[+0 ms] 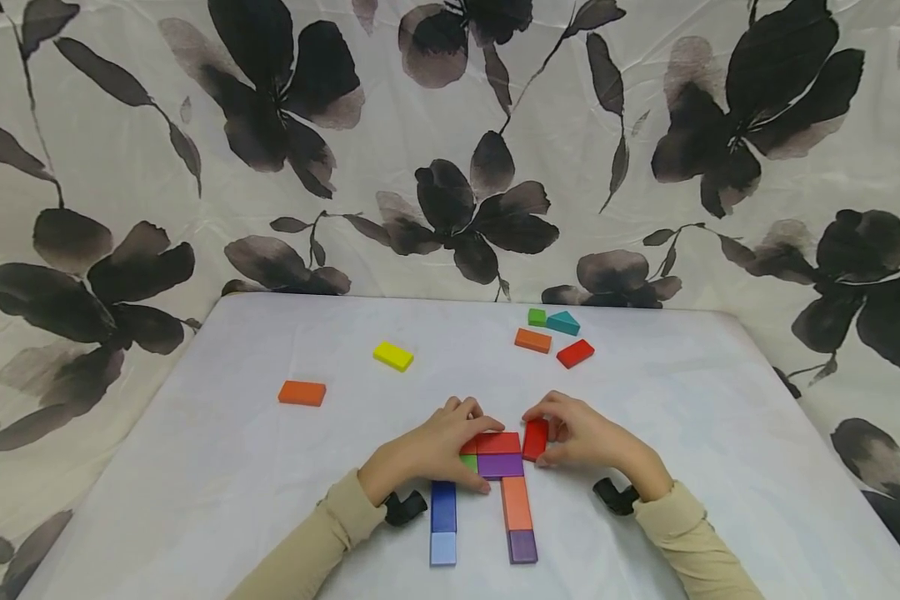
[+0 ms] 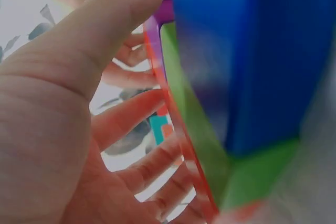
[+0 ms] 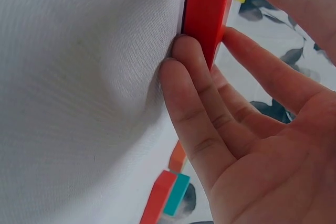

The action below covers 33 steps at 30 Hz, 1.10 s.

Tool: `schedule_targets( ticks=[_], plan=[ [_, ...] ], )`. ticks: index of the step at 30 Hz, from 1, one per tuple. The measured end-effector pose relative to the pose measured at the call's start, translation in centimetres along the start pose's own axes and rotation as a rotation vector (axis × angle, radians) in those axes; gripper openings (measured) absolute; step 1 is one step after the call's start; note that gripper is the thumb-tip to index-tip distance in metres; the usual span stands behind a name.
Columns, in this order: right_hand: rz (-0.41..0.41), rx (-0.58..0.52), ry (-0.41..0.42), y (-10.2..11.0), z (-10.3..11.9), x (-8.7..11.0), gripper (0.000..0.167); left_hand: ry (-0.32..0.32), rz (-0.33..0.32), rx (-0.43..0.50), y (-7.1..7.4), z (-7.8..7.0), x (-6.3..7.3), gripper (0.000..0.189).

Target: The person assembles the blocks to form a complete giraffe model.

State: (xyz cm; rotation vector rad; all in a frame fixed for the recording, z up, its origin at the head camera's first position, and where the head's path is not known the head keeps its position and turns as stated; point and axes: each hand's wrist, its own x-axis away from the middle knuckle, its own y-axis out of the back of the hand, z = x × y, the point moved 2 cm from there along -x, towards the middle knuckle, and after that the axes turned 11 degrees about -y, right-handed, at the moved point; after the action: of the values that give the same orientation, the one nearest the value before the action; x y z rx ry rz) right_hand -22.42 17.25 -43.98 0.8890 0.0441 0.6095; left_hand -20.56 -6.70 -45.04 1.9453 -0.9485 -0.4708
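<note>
My right hand point(image 1: 585, 429) pinches a red block point(image 1: 535, 439) between thumb and fingers, upright against the right end of a flat block figure. In the right wrist view the fingertips lie along that block's side. My left hand point(image 1: 442, 446) spans the figure's left part, fingers at the far edge and thumb near the front edge. Under it show a red row point(image 1: 498, 442), a purple block point(image 1: 500, 466) and part of a green block point(image 1: 468, 462). Blue point(image 1: 443, 507) and light blue point(image 1: 443, 549) blocks form one leg; orange point(image 1: 517, 503) and purple point(image 1: 522, 547) blocks form the other.
Loose on the white table point(image 1: 195, 500) lie an orange block point(image 1: 302, 392) at left and a yellow block point(image 1: 393, 356) further back. Back right are a small green block point(image 1: 537, 317), a teal triangle point(image 1: 563, 322), an orange block point(image 1: 532, 340) and a red block point(image 1: 575, 353).
</note>
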Motion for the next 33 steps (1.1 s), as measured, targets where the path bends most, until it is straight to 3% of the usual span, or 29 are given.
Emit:
schedule_targets(
  ticks=[11, 18, 33],
  plan=[
    [0.0, -0.004, -0.015, -0.1, -0.2, -0.1, 0.047, -0.052, -0.08, 0.275, 0.2, 3.8, 3.6, 0.073],
    [0.003, -0.012, -0.013, -0.2, -0.1, 0.0, 0.047, -0.095, -0.122, 0.423, -0.3, 5.5, 4.6, 0.073],
    [0.007, -0.013, -0.02, -0.3, 0.1, 0.0, 0.047, -0.101, -0.126, 0.379, -0.6, 5.4, 4.8, 0.075]
  ],
)
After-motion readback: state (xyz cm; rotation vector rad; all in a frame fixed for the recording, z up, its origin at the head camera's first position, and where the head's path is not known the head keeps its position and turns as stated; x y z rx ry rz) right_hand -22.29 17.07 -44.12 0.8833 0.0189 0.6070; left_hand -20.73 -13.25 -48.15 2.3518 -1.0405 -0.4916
